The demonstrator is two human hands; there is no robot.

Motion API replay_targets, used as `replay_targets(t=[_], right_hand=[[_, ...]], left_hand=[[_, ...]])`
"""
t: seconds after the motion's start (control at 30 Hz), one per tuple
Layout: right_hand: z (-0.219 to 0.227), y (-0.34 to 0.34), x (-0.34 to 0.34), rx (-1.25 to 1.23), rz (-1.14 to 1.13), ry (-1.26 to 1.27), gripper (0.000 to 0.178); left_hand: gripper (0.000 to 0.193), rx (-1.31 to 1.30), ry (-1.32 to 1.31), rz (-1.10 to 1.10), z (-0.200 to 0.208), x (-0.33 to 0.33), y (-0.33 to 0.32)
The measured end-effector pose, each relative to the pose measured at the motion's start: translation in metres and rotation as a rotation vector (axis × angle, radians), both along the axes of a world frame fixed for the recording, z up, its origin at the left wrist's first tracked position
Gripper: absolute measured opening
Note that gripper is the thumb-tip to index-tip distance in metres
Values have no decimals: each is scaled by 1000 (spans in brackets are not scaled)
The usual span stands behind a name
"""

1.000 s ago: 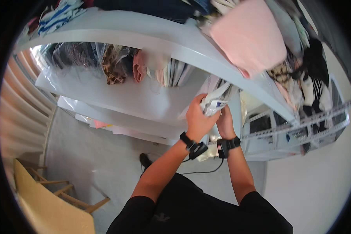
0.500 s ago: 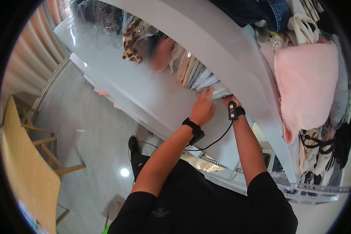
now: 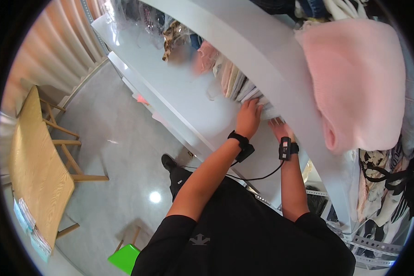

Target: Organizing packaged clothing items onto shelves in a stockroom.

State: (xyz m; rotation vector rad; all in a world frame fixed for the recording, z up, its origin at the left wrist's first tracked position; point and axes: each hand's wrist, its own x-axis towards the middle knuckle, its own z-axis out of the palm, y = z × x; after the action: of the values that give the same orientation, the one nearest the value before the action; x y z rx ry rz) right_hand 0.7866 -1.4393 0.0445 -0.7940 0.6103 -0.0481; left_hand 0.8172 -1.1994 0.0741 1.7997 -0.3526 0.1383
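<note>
A row of folded garments (image 3: 237, 85) in white, grey, beige and pink stands packed on a white shelf (image 3: 179, 103). My left hand (image 3: 249, 118) lies with its fingers stretched against the front of the white pieces at the row's near end. Beside it, my right hand (image 3: 280, 131) is turned palm up, its fingers extended at the end of the same row; their tips are partly hidden by the cloth. Neither hand is seen gripping anything. Both wrists wear black straps with small devices, joined by a black cable (image 3: 255, 178).
Above my hands curves an upper white shelf (image 3: 262, 50), carrying a folded pink fleecy cloth (image 3: 356, 83) and piled clothes. Leopard-print fabric (image 3: 171, 40) and plastic-wrapped items lie farther along the lower shelf. A wooden table (image 3: 41, 170) and a green stool (image 3: 125, 258) stand to the left.
The view has shifted, bringing the green stool into sight. My right hand has come out from behind the upper shelf's edge, its fingers now showing. My left hand stays at the row.
</note>
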Motion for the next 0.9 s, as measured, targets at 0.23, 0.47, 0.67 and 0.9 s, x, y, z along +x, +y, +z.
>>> replay_targets(t=[0.23,0.47,0.67,0.9], right_hand=[[24,62,-32,-147,-94,-82,62],[61,64,-51,-595,-14,-260,58],[92,55,-3,-1091,231,-380,56],[108,75,2,-1605,478,-541,55]], left_hand=[[51,-511,212,55,-45,-24,36],[40,-496,343,46,-30,-72,68],[35,-575,402,116,-20,-117,66],[35,-598,358,165,-27,-168,73]])
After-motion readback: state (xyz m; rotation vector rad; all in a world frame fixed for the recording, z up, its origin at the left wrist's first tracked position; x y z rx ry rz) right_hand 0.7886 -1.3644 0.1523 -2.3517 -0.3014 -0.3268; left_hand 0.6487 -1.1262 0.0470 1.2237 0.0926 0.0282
